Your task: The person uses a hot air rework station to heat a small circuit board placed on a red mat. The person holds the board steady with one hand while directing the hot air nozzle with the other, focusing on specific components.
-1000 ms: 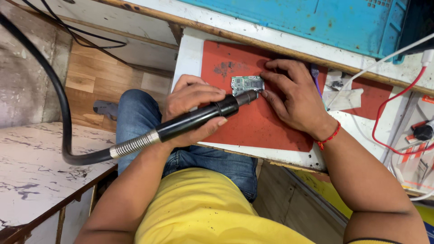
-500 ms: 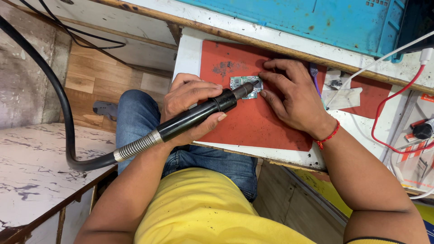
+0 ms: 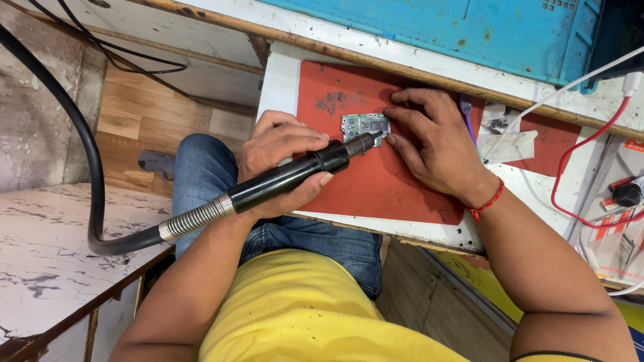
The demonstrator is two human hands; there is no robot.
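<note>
A person in a yellow shirt [image 3: 302, 315] and blue jeans [image 3: 208, 181] is sitting at a small white worktable [image 3: 282, 80], seen from above by a head camera. A red rubber mat [image 3: 382, 181] is covering most of the tabletop. A small green circuit board [image 3: 364, 125] is lying flat on the mat, near its far edge.

The left hand [image 3: 285, 157] is wrapping its fingers closed around a black hot-air handpiece [image 3: 302, 175], holding it at a slant so that its metal nozzle is pointing at the board's near right corner; whether the tip is touching the board is hard to tell. A ribbed metal collar and a thick black hose [image 3: 87, 181] are trailing from the handpiece, looping off to the left.

The right hand [image 3: 436, 147], wearing a red thread bracelet [image 3: 486, 201], is resting palm down on the mat with fingers spread, its fingertips [image 3: 390, 114] pressing at the board's right edge, holding nothing.

Beyond the table, a blue plastic crate [image 3: 436, 27] is sitting on a white ledge. Red and white cables [image 3: 570, 161] are running along the right. Below left, a wooden floor [image 3: 134, 127] and a marbled white surface [image 3: 47, 255] are showing.
</note>
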